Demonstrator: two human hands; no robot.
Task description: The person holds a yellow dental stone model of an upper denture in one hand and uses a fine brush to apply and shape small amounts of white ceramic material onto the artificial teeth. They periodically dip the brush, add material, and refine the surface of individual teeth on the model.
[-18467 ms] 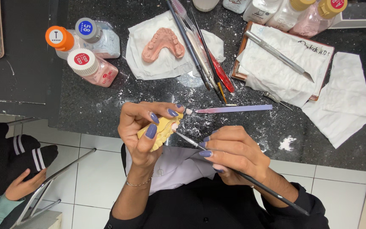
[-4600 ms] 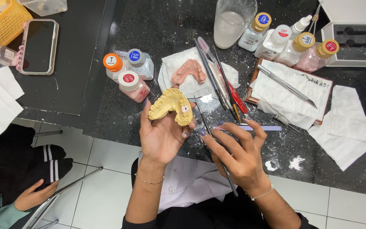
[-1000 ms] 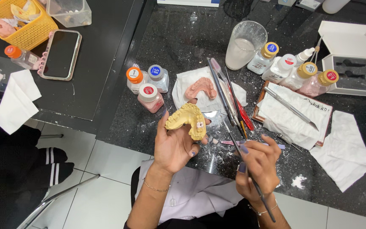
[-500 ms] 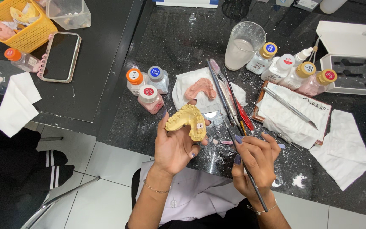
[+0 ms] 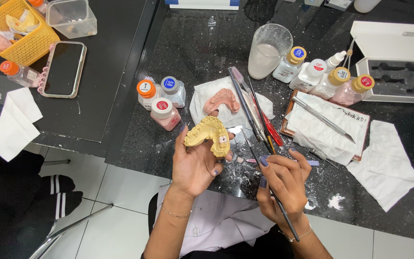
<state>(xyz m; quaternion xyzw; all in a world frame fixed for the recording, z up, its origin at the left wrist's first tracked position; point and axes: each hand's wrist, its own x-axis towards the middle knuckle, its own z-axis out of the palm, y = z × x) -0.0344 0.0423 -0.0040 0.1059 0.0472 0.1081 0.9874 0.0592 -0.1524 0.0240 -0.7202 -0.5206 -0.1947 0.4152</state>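
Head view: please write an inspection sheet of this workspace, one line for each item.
Surface: black speckled counter, with white powder spots near the front edge.
Job's things: yellow dental cast, held up above the counter; thin brush.
Clutter: pink dental cast on a white tissue; three small jars; glass of cloudy liquid; row of small bottles; long hand tools; phone; yellow basket.
Hands: left hand holds the yellow dental cast; right hand grips the thin brush.
Cables: nothing seen.
Surroundings: white tiled floor; another person's dark clothing with white stripes at left.
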